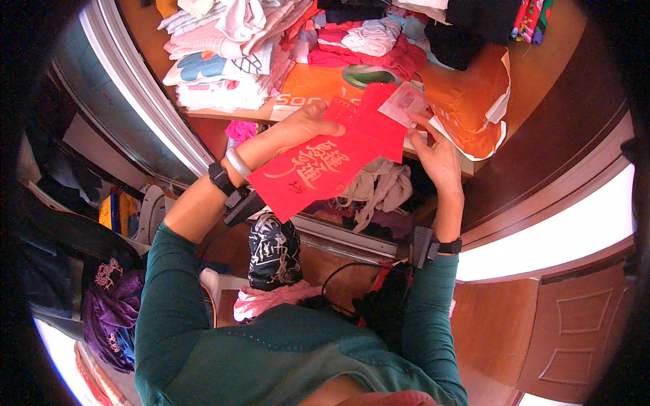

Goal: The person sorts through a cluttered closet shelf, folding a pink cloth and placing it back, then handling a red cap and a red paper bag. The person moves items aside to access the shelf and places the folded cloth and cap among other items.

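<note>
A red paper envelope [299, 167] with gold writing is gripped between the thumb and fingers of my left hand [307, 124]. More red paper [388, 142] extends beyond it to the right, perhaps a second envelope or an open flap. At its upper right end lies a pale pinkish slip [403, 104], paper or clear plastic. My right hand [436, 152] has its fingertips at the slip's lower right edge; whether they pinch it is hard to see. Under both hands, an orange printed paper bag [310, 83] lies flat on a wooden shelf [249, 112].
Folded clothes and towels [218, 76] are stacked on the shelf's left. Red and white garments [370, 43] lie behind the bag. Beige cloth [386, 182] fills part of the compartment below. A black patterned bundle [274, 251] stands beneath my arms. A sliding door frame [147, 91] borders the left.
</note>
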### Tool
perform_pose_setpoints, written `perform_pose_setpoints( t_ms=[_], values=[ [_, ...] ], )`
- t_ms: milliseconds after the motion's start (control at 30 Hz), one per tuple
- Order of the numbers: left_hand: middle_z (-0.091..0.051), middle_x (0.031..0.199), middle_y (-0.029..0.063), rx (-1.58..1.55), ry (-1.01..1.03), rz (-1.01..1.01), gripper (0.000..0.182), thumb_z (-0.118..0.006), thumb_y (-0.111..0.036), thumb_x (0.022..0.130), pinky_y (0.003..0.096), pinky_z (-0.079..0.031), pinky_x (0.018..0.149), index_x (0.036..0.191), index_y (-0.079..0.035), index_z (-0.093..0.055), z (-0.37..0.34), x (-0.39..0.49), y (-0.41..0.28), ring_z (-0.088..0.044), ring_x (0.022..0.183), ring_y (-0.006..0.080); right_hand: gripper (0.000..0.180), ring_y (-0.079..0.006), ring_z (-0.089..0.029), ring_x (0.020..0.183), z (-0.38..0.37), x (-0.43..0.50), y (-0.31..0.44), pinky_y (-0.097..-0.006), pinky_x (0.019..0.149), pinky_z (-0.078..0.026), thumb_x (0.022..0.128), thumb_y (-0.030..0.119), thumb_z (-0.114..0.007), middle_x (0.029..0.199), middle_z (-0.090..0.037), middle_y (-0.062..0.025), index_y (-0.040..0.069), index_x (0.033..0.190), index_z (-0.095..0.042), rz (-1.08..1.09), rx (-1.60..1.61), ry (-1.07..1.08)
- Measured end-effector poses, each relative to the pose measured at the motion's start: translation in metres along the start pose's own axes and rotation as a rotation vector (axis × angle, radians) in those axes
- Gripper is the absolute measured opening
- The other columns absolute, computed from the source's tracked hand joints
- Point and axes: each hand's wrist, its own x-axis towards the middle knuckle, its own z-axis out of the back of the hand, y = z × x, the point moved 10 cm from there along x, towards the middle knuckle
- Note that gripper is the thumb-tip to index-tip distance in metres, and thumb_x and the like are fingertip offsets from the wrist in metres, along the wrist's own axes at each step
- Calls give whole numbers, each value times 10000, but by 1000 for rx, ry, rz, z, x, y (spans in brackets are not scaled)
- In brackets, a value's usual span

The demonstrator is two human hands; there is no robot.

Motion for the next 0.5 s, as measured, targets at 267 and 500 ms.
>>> perform_pose_setpoints(
  t_ms=[267,500],
  values=[
    [-449,1460,180,429,-71,13,923,-777,-336,820,316,-355,1102,1473,108,-298,20,4,-17,-457,1325,239,521,-299,-596,1206,43,-7,15,-351,1029,-425,951,346,-619,1263,-630,-228,-35,1304,-577,240,-40,-430],
    [-672,1139,76,124,115,-233,497,-691,-209,905,293,-547,824,1333,-20,-524,20,55,-30,-667,938,156,420,-312,-552,1268,71,27,22,-373,1052,-421,1025,169,-429,1363,-559,-225,-15,1402,-465,351,-68,-550]
  ],
)
